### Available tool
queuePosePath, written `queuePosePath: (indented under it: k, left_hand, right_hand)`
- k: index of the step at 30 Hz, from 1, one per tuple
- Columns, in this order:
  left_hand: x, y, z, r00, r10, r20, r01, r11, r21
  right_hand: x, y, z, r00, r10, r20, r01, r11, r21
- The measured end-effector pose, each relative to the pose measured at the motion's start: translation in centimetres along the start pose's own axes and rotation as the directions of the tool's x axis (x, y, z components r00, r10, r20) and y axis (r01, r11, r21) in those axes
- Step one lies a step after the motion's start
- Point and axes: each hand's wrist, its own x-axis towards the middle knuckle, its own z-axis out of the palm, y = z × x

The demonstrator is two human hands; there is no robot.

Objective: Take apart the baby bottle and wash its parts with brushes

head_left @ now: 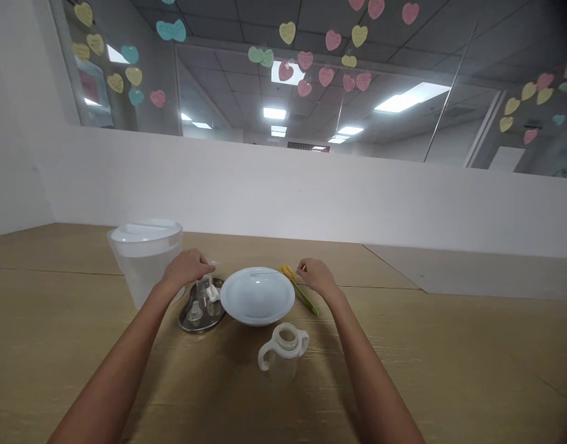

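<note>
My left hand (187, 269) is closed in a pinch above a kidney-shaped metal tray (190, 325). Something clear shows at its fingertips, too faint to name. In the tray lie a clear bottle nipple (195, 312), a clear plastic piece (203, 288) and a small white piece (212, 292). My right hand (317, 275) has its fingers curled together beside a yellow tulip-shaped thing with a green stem (306, 300); whatever it holds is hidden. Between the hands sits a white bowl (257, 298). Nearer me stands a clear bottle with a white two-handled collar (284, 351), its top uncovered.
A translucent white bucket with a lid (146, 256) stands on the left, just behind my left forearm. The wooden tabletop (450, 351) runs back to a white wall (265, 185). Above the wall is a window with heart-shaped sticky notes (287, 32).
</note>
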Motion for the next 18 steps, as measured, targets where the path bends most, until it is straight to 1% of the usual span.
queuePosePath:
  k: [3,6,8,10,11,13,16,18]
  left_hand:
    - [-0.4,0.4,-1.2,0.999,0.002,0.037,-0.003,1.0,0.023]
    - [-1.0,1.2,-2.4,0.999,-0.011,0.031,0.01,1.0,0.027]
    - [-1.4,1.8,-3.0,0.999,-0.026,-0.022,0.025,1.0,-0.008]
    - [-1.7,2.5,-3.1,0.991,-0.003,-0.131,-0.007,0.997,-0.077]
    - [-1.8,2.8,-3.0,0.98,0.019,-0.196,-0.041,0.993,-0.11]
    - [-1.6,3.3,-2.2,0.946,0.063,-0.319,-0.115,0.983,-0.146]
    - [-1.1,3.7,-0.4,0.892,0.126,-0.435,-0.203,0.97,-0.134]
    - [-0.9,3.8,0.9,0.86,0.199,-0.47,-0.276,0.956,-0.102]
  right_hand:
    - [-0.4,0.1,-1.6,0.998,-0.002,-0.062,0.006,0.998,0.062]
    - [-0.9,0.1,-3.2,0.991,-0.001,-0.134,0.017,0.993,0.118]
    - [-1.3,0.0,-4.2,0.982,0.004,-0.187,0.023,0.99,0.139]
    - [-1.7,-0.2,-5.2,0.965,0.019,-0.261,0.039,0.976,0.216]
    - [-2.0,-0.3,-5.6,0.952,0.037,-0.305,0.055,0.957,0.287]
    - [-2.4,-0.7,-6.4,0.927,0.083,-0.365,0.1,0.884,0.457]
    - [-3.0,-1.3,-7.1,0.923,0.131,-0.361,0.153,0.739,0.656]
    - [-3.2,-1.7,-7.4,0.928,0.143,-0.343,0.172,0.654,0.737]
